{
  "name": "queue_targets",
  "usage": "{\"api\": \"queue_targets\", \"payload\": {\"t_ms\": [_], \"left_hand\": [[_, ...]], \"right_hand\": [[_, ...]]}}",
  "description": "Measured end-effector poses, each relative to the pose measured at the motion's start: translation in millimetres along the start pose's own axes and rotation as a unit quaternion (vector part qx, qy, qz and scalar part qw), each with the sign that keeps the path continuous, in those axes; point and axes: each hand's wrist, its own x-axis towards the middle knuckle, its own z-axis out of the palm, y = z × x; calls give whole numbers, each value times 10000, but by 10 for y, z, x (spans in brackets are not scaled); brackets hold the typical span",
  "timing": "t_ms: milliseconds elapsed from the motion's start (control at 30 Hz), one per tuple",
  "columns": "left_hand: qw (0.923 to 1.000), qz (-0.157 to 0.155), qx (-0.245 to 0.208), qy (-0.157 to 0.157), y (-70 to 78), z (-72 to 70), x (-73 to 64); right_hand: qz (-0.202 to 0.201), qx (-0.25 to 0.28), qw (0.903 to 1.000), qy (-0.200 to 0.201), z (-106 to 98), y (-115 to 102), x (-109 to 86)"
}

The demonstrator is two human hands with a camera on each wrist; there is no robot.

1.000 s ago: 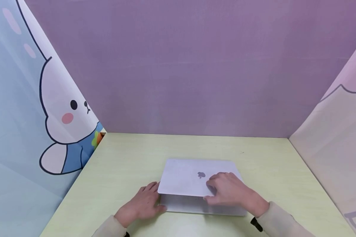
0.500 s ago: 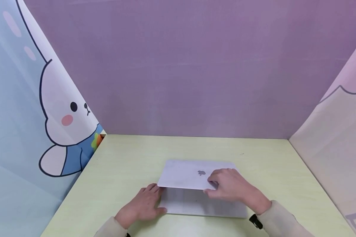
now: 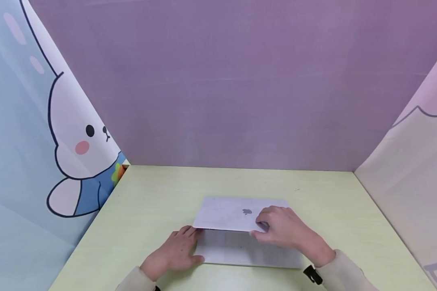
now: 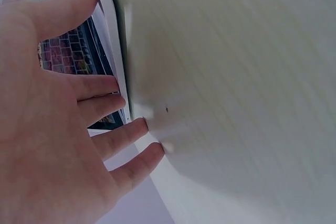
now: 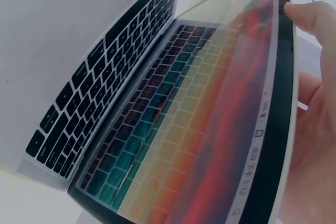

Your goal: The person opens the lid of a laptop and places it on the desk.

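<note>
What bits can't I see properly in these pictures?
Head view: screen and keyboard, hidden by the lid.
Head view: the lid's right front corner, behind the right hand.
Head view: the mark on the table, too small to tell what it is.
Left wrist view: part of the laptop, behind the left hand.
Right wrist view: one end of the screen, cut off by the bottom edge.

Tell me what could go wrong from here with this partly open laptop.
The right grip pinches the lid right of the logo, so lifting there might twist it. If that pinch slips, the lid could drop toward the left grip, whose fingertips lie by its near-left corner. The right thumb appears to touch the screen's dark border and might smudge it.
</note>
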Motion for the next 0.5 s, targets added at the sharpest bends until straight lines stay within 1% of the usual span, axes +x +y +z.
{"api": "queue_targets", "payload": {"t_ms": [167, 300, 500], "left_hand": [[9999, 11, -97, -87, 18, -43, -11], [9998, -7, -117, -184, 18, -45, -14], [9996, -2, -205, -213, 18, -36, -6]], "right_hand": [[-23, -53, 9998, 199, -20, -42, -10], [-38, -139, 9991, 405, -33, -73, -7], [18, -200, 9953, 951, -77, -130, 14]]}}
